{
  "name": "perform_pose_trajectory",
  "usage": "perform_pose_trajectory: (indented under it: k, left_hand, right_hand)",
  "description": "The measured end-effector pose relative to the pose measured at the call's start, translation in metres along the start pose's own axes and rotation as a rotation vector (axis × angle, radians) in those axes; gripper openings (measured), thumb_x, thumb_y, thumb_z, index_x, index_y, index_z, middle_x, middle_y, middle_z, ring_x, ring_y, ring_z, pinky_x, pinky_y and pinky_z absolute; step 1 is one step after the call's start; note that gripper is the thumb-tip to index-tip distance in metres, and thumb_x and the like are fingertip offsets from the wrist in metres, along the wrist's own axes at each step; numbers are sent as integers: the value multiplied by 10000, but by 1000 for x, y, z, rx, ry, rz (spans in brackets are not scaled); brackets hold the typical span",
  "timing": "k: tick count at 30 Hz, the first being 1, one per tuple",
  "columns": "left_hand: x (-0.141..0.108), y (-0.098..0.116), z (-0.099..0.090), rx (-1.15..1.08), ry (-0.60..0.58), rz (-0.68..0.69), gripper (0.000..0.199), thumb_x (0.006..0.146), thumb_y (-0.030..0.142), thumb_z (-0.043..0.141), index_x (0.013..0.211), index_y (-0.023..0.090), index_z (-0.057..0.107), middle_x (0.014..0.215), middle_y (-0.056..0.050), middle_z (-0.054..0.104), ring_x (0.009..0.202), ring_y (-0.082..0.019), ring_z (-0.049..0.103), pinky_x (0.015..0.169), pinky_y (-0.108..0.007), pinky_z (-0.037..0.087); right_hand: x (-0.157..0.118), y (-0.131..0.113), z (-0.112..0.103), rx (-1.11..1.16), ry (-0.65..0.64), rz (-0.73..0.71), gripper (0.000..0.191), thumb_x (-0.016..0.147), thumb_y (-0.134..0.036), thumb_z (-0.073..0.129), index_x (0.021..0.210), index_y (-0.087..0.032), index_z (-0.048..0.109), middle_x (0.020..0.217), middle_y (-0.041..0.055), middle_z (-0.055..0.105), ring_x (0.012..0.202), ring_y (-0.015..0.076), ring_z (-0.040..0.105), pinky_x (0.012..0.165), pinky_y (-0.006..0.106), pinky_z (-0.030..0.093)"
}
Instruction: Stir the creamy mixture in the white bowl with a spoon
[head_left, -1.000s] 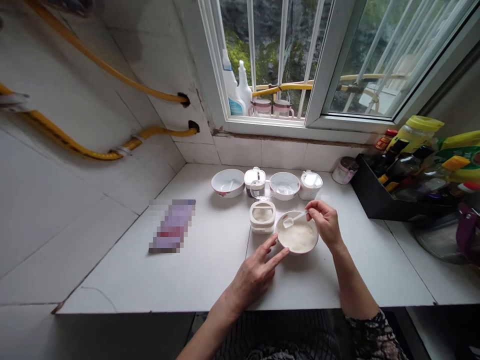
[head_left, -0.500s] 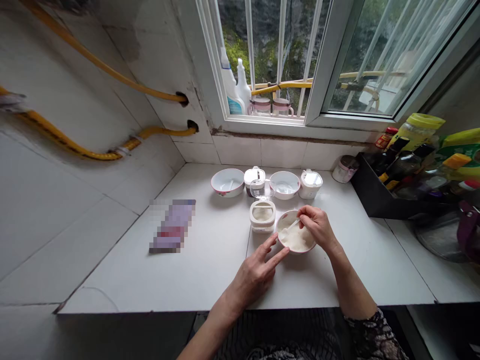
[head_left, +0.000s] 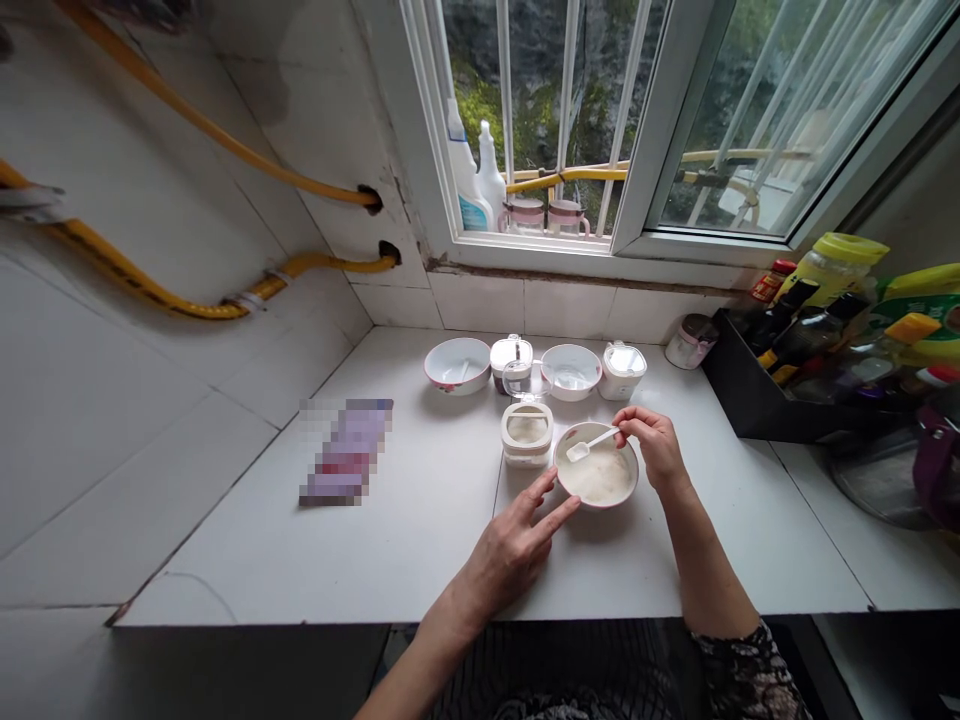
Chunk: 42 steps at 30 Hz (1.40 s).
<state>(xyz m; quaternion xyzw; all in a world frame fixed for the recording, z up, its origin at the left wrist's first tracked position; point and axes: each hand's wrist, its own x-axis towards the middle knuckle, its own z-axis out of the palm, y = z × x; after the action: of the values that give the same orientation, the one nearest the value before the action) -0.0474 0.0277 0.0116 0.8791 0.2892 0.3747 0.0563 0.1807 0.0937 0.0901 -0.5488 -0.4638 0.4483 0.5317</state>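
A bowl [head_left: 598, 490] with a pinkish rim holds a whitish, grainy substance and stands near the front of the counter. My right hand [head_left: 651, 447] pinches the handle end of a small white spoon [head_left: 592, 443], held over the bowl with its scoop at the left. My left hand [head_left: 519, 540] rests at the bowl's near left side; its stretched, parted fingertips touch the rim, and its thumb is hidden. Just left of the bowl is a white seasoning jar [head_left: 527, 440] with its clear lid [head_left: 527, 378] flipped up and pale contents inside.
Behind stand two bowls, one at the left [head_left: 457, 366] and one in the middle [head_left: 571, 372], a dark-filled seasoning jar [head_left: 511, 362] and a white-filled jar [head_left: 622, 370]. A black box [head_left: 772, 400] of bottles sits at right. A blurred purple item [head_left: 346, 455] lies at left.
My right hand has moved slightly right and drawn the spoon up out of the whitish substance, so its scoop now shows. My left hand stays at the rim.
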Motion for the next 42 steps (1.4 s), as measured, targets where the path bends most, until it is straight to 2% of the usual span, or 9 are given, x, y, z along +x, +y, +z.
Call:
perform_pose_trajectory:
  k: [9, 13, 18, 20, 25, 28, 32, 36, 42]
  left_hand:
    - [-1, 0, 1, -2, -18, -1, 674, 819, -52, 389, 1437, 209, 453, 1554, -147, 310, 1305, -263, 518, 974, -397, 570]
    - [0, -1, 1, 3, -2, 2, 674, 829, -49, 388, 1446, 219, 442, 1558, -141, 302, 1295, -256, 525, 972, -395, 572]
    - [0, -1, 3, -11, 14, 3, 628, 847, -41, 396, 1418, 207, 480, 1557, -141, 306, 1286, -259, 532, 978, -400, 569]
    - [-1, -1, 4, -10, 22, 2, 621, 843, -45, 395, 1408, 196, 490, 1556, -146, 307, 1285, -260, 533, 982, -398, 566]
    - [0, -1, 1, -7, 0, 2, 680, 821, -52, 390, 1441, 220, 452, 1573, -134, 284, 1301, -258, 522, 974, -397, 572]
    - [0, 0, 0, -14, -5, -2, 686, 816, -59, 390, 1441, 218, 451, 1573, -132, 282, 1307, -257, 516, 982, -395, 567]
    - [0, 0, 0, -11, 0, -1, 695, 832, -52, 392, 1465, 235, 421, 1579, -129, 274, 1313, -259, 512, 976, -390, 571]
    - [-1, 0, 1, -13, -8, -6, 693, 828, -51, 396, 1461, 229, 427, 1570, -139, 287, 1290, -260, 533, 976, -394, 571]
    - [-2, -1, 0, -15, -27, -8, 693, 834, -50, 394, 1468, 229, 416, 1565, -144, 292, 1277, -258, 543, 972, -403, 573]
  right_hand:
    - [2, 1, 15, 16, 80, -146, 105, 718, -294, 597, 743, -198, 630, 563, -12, 626, 591, 167, 593, 687, 329, 492]
    - [-6, 1, 36, -132, 59, -402, 118, 865, -309, 552, 871, -211, 618, 711, 14, 683, 689, 186, 646, 717, 340, 504]
    - [-13, 3, 50, -537, -107, -922, 166, 917, -147, 475, 894, -226, 620, 744, 18, 702, 725, 186, 613, 851, 399, 451]
    - [-14, 3, 49, -580, -134, -991, 187, 918, -125, 462, 890, -225, 618, 741, 16, 705, 704, 181, 605, 873, 410, 436]
    - [-11, -1, 33, -327, 88, -623, 94, 912, -240, 525, 893, -220, 615, 704, 14, 692, 718, 194, 635, 766, 357, 477]
    - [-7, -2, 15, -215, 111, -445, 98, 862, -270, 532, 827, -217, 607, 630, -13, 642, 624, 174, 613, 691, 322, 478]
    - [-5, 1, -2, -430, 33, -410, 105, 781, -218, 520, 732, -226, 613, 579, -16, 610, 635, 184, 579, 701, 322, 455]
    - [-7, 8, 3, -649, -37, -504, 159, 743, -174, 481, 670, -238, 606, 660, 6, 663, 700, 196, 566, 816, 357, 437]
    - [-10, 10, 14, -607, -142, -425, 164, 724, -169, 455, 638, -242, 574, 537, -19, 607, 655, 187, 562, 785, 331, 437]
